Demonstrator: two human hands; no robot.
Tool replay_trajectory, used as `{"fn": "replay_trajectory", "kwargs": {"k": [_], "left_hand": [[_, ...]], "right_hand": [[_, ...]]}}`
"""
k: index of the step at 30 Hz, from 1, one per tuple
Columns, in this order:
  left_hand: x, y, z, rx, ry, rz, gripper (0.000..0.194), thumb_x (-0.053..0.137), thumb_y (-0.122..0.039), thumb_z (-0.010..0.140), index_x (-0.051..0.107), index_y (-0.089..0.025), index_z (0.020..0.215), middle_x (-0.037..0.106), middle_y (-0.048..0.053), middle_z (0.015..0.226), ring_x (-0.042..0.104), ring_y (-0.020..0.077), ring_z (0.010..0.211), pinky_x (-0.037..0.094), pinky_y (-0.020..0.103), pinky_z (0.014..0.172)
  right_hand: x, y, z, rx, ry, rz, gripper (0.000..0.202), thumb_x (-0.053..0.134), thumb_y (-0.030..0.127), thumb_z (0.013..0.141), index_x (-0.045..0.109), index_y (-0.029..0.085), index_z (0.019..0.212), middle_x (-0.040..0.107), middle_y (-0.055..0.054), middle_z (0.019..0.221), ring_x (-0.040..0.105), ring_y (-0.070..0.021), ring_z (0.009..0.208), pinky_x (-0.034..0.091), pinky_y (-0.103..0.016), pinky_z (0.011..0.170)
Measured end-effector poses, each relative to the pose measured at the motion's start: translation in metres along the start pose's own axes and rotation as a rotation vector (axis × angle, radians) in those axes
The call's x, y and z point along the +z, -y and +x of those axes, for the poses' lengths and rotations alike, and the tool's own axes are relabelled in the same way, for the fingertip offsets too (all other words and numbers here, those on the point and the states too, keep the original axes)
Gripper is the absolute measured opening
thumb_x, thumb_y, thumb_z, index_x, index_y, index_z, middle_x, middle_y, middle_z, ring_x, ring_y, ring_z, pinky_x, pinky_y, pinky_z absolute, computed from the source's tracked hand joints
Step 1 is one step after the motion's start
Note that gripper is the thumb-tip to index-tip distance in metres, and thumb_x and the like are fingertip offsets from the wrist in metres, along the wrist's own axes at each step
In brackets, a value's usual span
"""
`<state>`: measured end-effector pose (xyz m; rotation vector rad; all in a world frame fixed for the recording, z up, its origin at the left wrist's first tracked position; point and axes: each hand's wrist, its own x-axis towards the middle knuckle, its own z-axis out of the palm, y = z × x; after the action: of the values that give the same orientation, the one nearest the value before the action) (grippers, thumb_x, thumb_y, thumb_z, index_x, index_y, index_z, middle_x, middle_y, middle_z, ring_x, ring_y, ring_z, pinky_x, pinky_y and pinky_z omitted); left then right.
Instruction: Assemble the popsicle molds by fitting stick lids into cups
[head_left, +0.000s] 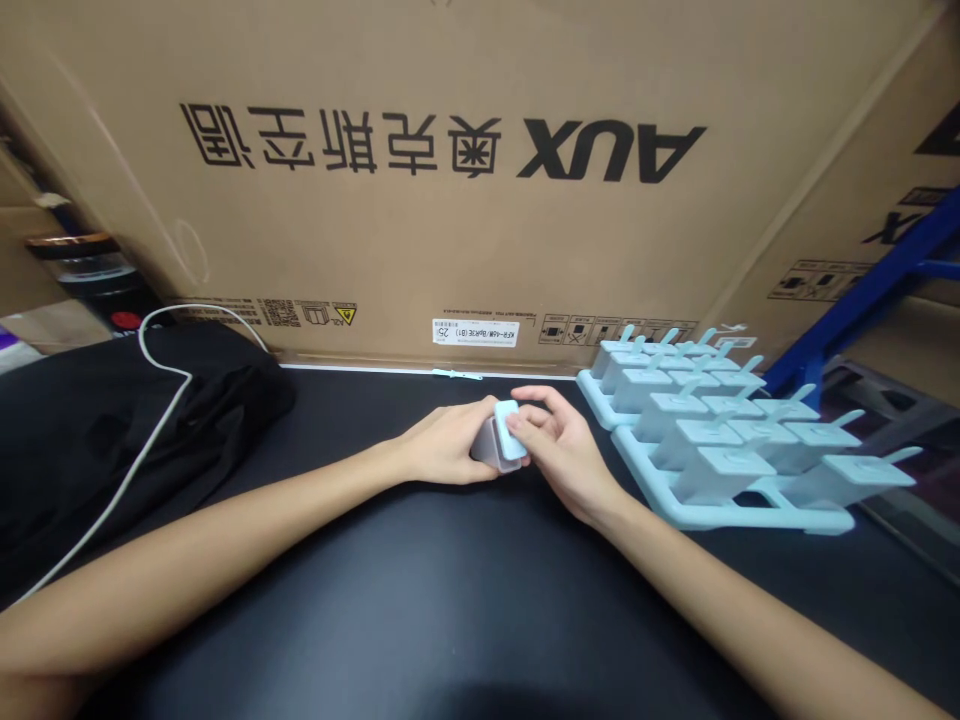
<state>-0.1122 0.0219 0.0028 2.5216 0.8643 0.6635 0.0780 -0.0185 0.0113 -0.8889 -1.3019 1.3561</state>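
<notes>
My left hand (454, 440) is wrapped round a translucent popsicle mold (487, 447), tilted above the black table. Against the mold's open-looking end rests a light blue lid (510, 425), slightly askew. My right hand (566, 450) pinches this lid with the thumb on its face; some fingers are hidden behind it. Whether the lid is seated on the mold, I cannot tell. Beyond my hands, a light blue popsicle stick (457, 375) lies near the table's back edge.
To the right, two light blue racks (637, 475) hold several lidded molds with sticks pointing up. One slot in the nearer rack shows open. A large cardboard box (450, 240) closes off the back. At left are black cloth (202, 390), a white cable (161, 420) and a dark jar (105, 285).
</notes>
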Motion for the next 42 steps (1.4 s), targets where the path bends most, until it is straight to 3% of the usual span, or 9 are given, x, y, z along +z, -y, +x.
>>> {"fn": "replay_trajectory", "kwargs": {"k": [5, 10, 16, 20, 26, 30, 34, 38, 42], "left_hand": [[0.012, -0.002, -0.005, -0.035, -0.086, -0.056, 0.07, 0.071, -0.056, 0.08, 0.032, -0.026, 0.129, 0.067, 0.005, 0.103, 0.071, 0.0245, 0.081, 0.051, 0.033, 0.065], [0.016, 0.009, -0.008, 0.031, -0.138, -0.015, 0.093, 0.066, -0.074, 0.075, 0.019, -0.027, 0.141, 0.055, 0.015, 0.131, 0.069, 0.027, 0.091, 0.053, 0.04, 0.074], [0.008, 0.007, -0.007, 0.057, -0.088, -0.013, 0.064, 0.046, -0.073, 0.088, 0.039, -0.029, 0.134, 0.065, 0.005, 0.11, 0.067, 0.0221, 0.083, 0.05, 0.034, 0.073], [0.007, 0.001, -0.006, 0.052, -0.074, 0.036, 0.051, 0.05, -0.062, 0.088, 0.047, -0.027, 0.126, 0.065, -0.001, 0.086, 0.063, 0.0179, 0.067, 0.044, 0.028, 0.064], [0.011, 0.004, -0.007, 0.118, 0.0, 0.1, 0.054, 0.052, -0.061, 0.083, 0.051, -0.023, 0.122, 0.058, -0.003, 0.069, 0.055, 0.0168, 0.054, 0.036, 0.026, 0.054], [0.011, 0.01, -0.007, 0.172, 0.021, 0.053, 0.061, 0.055, -0.064, 0.082, 0.049, -0.023, 0.127, 0.061, -0.002, 0.074, 0.059, 0.0185, 0.058, 0.04, 0.027, 0.056], [0.01, 0.008, -0.007, 0.13, 0.009, 0.023, 0.068, 0.059, -0.067, 0.082, 0.044, -0.025, 0.133, 0.058, -0.003, 0.073, 0.06, 0.0192, 0.06, 0.043, 0.028, 0.06], [0.009, 0.003, -0.007, 0.055, -0.029, -0.009, 0.076, 0.066, -0.064, 0.082, 0.036, -0.025, 0.141, 0.056, -0.004, 0.073, 0.06, 0.0195, 0.061, 0.044, 0.029, 0.06], [0.009, 0.004, -0.006, 0.05, -0.028, -0.127, 0.078, 0.07, -0.063, 0.081, 0.034, -0.026, 0.14, 0.065, 0.0, 0.088, 0.064, 0.0187, 0.067, 0.047, 0.029, 0.063]], "right_hand": [[0.004, -0.002, -0.003, -0.033, 0.051, -0.151, 0.039, 0.075, 0.052, 0.078, 0.051, 0.022, 0.081, 0.053, 0.003, 0.073, 0.046, -0.0103, 0.061, 0.038, -0.023, 0.052], [0.006, -0.005, -0.009, -0.155, 0.129, -0.394, 0.044, 0.051, 0.056, 0.095, 0.043, 0.02, 0.071, 0.04, 0.003, 0.067, 0.036, -0.0109, 0.062, 0.032, -0.026, 0.057], [0.004, -0.012, -0.008, -0.182, 0.041, -0.559, 0.043, 0.038, 0.052, 0.1, 0.041, 0.021, 0.07, 0.043, 0.002, 0.065, 0.041, -0.0125, 0.061, 0.034, -0.027, 0.058], [-0.009, -0.018, 0.031, -0.247, -0.115, -0.844, 0.031, 0.023, 0.032, 0.1, 0.045, 0.023, 0.081, 0.055, 0.0, 0.072, 0.053, -0.0144, 0.066, 0.043, -0.027, 0.064], [0.006, -0.022, 0.105, -0.321, 0.128, -1.142, 0.017, 0.047, 0.022, 0.094, 0.058, 0.019, 0.106, 0.064, -0.008, 0.115, 0.059, -0.0186, 0.106, 0.043, -0.031, 0.094], [0.025, -0.023, 0.127, -0.271, 0.302, -1.304, 0.014, 0.054, 0.018, 0.091, 0.062, 0.016, 0.103, 0.065, -0.014, 0.115, 0.06, -0.0243, 0.109, 0.044, -0.035, 0.092], [0.024, -0.016, 0.131, -0.163, 0.323, -1.394, 0.027, 0.06, 0.013, 0.082, 0.06, 0.013, 0.109, 0.068, -0.017, 0.105, 0.065, -0.0273, 0.093, 0.047, -0.034, 0.076], [0.004, 0.002, 0.12, -0.066, 0.362, -1.393, 0.019, 0.073, 0.014, 0.065, 0.063, 0.016, 0.082, 0.07, -0.009, 0.081, 0.067, -0.0231, 0.076, 0.045, -0.028, 0.065], [-0.018, 0.034, 0.092, -0.104, 0.25, -1.35, 0.009, 0.064, 0.018, 0.071, 0.056, 0.019, 0.075, 0.068, -0.004, 0.073, 0.066, -0.0195, 0.071, 0.045, -0.027, 0.063]]}}
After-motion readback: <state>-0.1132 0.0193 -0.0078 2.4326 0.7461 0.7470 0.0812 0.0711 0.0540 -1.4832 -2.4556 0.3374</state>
